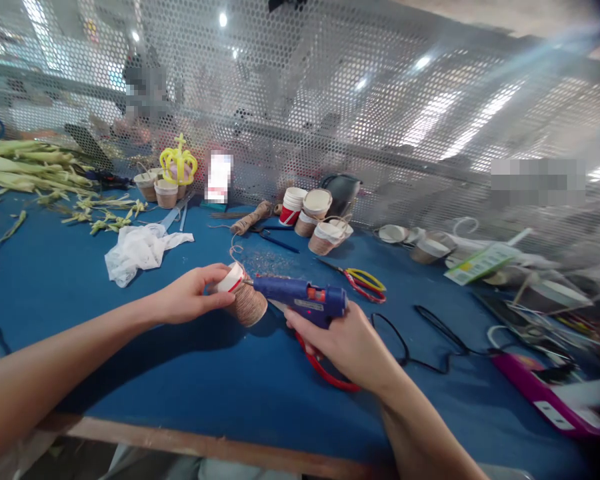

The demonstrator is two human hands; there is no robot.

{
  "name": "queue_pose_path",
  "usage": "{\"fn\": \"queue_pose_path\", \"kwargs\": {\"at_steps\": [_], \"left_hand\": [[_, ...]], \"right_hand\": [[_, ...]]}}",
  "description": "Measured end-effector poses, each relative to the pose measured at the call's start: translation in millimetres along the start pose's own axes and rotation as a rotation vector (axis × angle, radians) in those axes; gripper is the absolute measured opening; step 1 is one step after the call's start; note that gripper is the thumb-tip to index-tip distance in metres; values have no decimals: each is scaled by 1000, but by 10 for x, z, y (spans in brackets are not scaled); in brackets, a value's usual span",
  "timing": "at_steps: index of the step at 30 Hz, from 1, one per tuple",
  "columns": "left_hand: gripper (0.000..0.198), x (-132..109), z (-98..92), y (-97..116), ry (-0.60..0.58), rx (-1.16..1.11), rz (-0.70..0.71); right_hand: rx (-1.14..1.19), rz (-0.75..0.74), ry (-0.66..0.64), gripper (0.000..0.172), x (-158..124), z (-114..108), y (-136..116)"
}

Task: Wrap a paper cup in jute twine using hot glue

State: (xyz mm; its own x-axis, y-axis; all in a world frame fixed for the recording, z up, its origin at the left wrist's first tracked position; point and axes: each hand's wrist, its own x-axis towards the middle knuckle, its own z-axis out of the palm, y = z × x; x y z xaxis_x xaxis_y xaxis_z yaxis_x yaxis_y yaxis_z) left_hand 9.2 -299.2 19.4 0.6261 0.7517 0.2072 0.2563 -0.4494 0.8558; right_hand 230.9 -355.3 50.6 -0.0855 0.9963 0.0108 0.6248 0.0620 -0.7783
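Note:
My left hand (200, 293) is closed around the white-rimmed end of a small paper cup (250, 305), which lies tilted on its side. Brown twine covers most of the cup's wall, and a loose strand (236, 250) curls up behind it. In my right hand (347, 343) is a blue glue gun (295, 293), its nozzle at the edge between the white band and the twine. Red-handled scissors (330, 373) lie under my right hand, partly hidden by it.
Yellow-and-red-handled scissors (365, 283) and a twine roll (253, 219) lie beyond my hands. Several wrapped cups (325, 237) stand by the perforated screen (300, 107). A white cloth (137, 252) is at left. A black cable (435, 327) and purple power strip (545, 393) are at right.

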Motion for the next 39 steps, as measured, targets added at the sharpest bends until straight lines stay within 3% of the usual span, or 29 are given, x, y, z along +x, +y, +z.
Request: {"fn": "queue_pose_path", "kwargs": {"at_steps": [3, 10, 18, 32, 39], "left_hand": [[19, 2, 3, -3, 0, 1, 40], [21, -6, 17, 10, 16, 63, 73], [24, -26, 27, -50, 62, 222, 118], [21, -18, 26, -58, 47, 257, 179], [26, -12, 14, -55, 42, 257, 164]], "right_hand": [[-49, 4, 26, 24, -25, 20, -9], [-156, -221, 85, 19, -39, 27, 17], [-183, -244, 57, 16, -71, 27, -20], [-206, -256, 22, 16, -86, 21, -9], [-210, -259, 118, 14, -56, -12, 95]]}}
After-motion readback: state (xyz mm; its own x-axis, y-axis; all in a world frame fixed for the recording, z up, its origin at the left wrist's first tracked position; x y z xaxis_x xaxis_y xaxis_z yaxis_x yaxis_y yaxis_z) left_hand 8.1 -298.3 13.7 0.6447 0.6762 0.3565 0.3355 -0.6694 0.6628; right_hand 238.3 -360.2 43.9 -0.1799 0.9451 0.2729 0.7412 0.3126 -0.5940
